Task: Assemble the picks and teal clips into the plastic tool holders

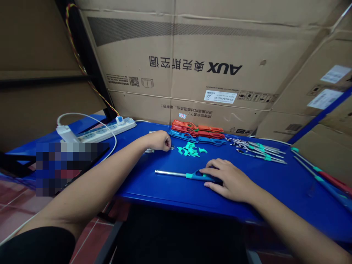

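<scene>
My right hand (pixel 228 178) grips the handle of a blue long-necked lighter (pixel 198 176), its thumb on the near side and fingers over the top. The lighter lies flat on the table, its metal tube pointing left, with a green collar where tube meets handle. My left hand (pixel 161 140) is closed, fingertips down beside a small heap of tiny metal pieces (pixel 172 147); what it holds, if anything, is hidden. Shiny metal parts (pixel 150 150) show partly behind that hand. Just right of it lies a pile of green plastic triggers (pixel 190 149).
Red handle shells (pixel 198 129) and blue handle shells (pixel 211 141) are stacked by the cardboard wall (pixel 192 47). Metal tubes with wires (pixel 261 152) lie at right, near finished-looking lighters (pixel 327 178). A power strip (pixel 110 131) with a white cable sits at left on the blue table (pixel 165 190).
</scene>
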`<state>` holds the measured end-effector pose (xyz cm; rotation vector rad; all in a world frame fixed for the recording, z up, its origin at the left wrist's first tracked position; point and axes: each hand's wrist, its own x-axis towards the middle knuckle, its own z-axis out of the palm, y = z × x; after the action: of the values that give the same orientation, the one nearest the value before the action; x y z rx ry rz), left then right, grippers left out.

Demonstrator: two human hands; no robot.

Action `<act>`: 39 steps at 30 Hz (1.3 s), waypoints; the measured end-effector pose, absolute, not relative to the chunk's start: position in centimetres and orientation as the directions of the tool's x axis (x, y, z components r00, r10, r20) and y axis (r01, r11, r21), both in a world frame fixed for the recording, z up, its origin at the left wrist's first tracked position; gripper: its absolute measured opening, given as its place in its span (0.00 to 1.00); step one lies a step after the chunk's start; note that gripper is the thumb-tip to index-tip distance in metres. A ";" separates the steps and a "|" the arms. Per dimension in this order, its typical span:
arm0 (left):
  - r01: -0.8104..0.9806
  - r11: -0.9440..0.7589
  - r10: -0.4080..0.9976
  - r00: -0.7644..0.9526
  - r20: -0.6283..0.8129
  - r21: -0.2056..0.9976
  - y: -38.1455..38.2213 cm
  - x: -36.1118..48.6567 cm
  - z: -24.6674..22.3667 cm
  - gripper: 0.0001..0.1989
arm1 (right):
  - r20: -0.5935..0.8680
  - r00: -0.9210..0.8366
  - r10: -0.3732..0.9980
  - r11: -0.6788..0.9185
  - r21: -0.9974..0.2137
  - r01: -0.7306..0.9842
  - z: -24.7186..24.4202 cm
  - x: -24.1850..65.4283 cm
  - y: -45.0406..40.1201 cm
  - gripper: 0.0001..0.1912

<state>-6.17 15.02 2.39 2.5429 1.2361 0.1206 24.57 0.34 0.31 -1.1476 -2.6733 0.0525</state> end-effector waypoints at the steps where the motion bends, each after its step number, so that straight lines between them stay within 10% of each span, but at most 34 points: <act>1: 0.752 -0.570 0.782 0.620 -0.061 0.332 14.8 -6.1 2.6 0.09 | 0.248 -0.654 0.715 0.692 -0.119 0.712 0.5 24.3 0.5 0.17; 8: 0.536 -0.443 0.784 0.620 0.022 0.719 11.5 -1.1 4.8 0.10 | 0.617 -0.542 0.570 0.698 -0.016 0.716 2.8 21.9 2.0 0.12; 18: 0.388 -0.400 0.779 0.622 0.085 0.831 9.5 3.1 4.4 0.08 | 0.622 -0.617 0.482 0.696 0.156 0.701 2.4 23.4 2.8 0.21; 31: 0.408 -0.833 0.480 0.869 0.122 0.375 6.1 4.7 1.0 0.20 | 0.590 -0.188 0.785 0.440 -0.318 0.840 -0.3 29.4 1.1 0.08; 39: 0.433 -0.813 0.482 0.875 0.032 0.390 6.5 3.4 2.0 0.19 | 0.437 -0.280 0.855 0.473 -0.434 0.767 -1.3 28.9 -1.4 0.08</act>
<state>3.44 6.47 2.02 2.6708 0.6776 0.1828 28.89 -1.37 -1.35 -1.3379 -2.0964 0.1815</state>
